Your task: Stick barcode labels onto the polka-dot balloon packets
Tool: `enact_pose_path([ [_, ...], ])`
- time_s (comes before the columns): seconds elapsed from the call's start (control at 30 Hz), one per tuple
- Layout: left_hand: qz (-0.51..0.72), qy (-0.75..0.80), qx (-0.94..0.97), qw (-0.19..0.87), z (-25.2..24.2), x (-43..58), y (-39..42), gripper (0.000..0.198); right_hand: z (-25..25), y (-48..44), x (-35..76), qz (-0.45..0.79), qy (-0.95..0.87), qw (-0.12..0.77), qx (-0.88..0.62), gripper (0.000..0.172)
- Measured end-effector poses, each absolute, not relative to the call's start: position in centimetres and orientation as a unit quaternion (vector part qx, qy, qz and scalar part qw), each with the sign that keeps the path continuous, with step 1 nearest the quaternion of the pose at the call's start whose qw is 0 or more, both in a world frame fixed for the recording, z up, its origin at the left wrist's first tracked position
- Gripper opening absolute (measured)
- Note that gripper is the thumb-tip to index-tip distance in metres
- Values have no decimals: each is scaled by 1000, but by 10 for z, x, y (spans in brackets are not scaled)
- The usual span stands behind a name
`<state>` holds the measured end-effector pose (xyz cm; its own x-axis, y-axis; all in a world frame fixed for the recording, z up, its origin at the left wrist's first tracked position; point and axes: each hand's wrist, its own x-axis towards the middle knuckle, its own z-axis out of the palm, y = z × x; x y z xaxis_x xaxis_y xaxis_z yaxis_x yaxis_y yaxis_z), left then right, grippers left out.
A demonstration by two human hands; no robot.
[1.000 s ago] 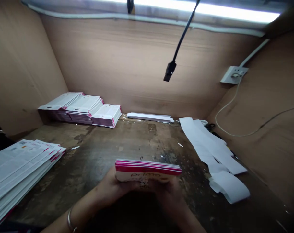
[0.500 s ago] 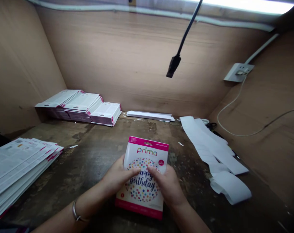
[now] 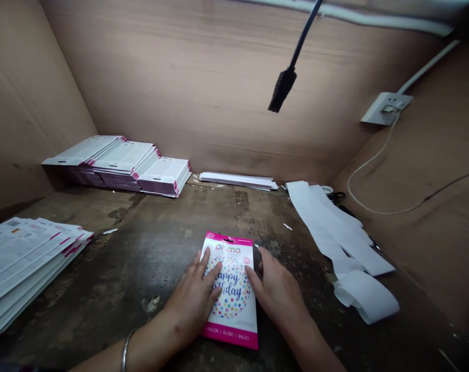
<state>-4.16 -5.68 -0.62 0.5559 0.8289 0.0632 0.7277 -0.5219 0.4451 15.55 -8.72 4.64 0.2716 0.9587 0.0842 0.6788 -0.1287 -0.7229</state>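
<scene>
A stack of pink-and-white "prima" happy-birthday balloon packs (image 3: 231,294) lies flat on the worn wooden table (image 3: 149,248), face up. My left hand (image 3: 195,299) rests flat on its left side, fingers stretched out over the dotted picture. My right hand (image 3: 276,292) lies flat along its right edge, fingers spread and pressing down. A metal bangle (image 3: 125,351) sits on my left wrist.
Fanned white cards (image 3: 25,263) lie at the left edge. Piles of packs (image 3: 121,165) stand at the back left, flat white strips (image 3: 238,181) at the back wall. Long white paper strips (image 3: 343,243) trail on the right. A black cable end (image 3: 283,90) hangs overhead; a wall socket (image 3: 385,107) is right.
The packs were held on edge, then tipped face up, and now lie flat on the table. Both hands went from gripping them to lying flat on top.
</scene>
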Motion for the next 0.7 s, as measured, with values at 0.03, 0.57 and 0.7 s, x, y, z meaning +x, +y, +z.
enact_pose_path([
  [0.03,133,456,862,178,-5,-40,-57,50,52,-88,154,128,-606,294,-728,43],
  [0.57,188,432,881,48,73,-10,112,23,-19,-58,119,-99,-798,252,-539,28],
  [0.7,156,425,892,9,64,29,215,25,-35,-50,122,-190,-778,279,-530,19],
])
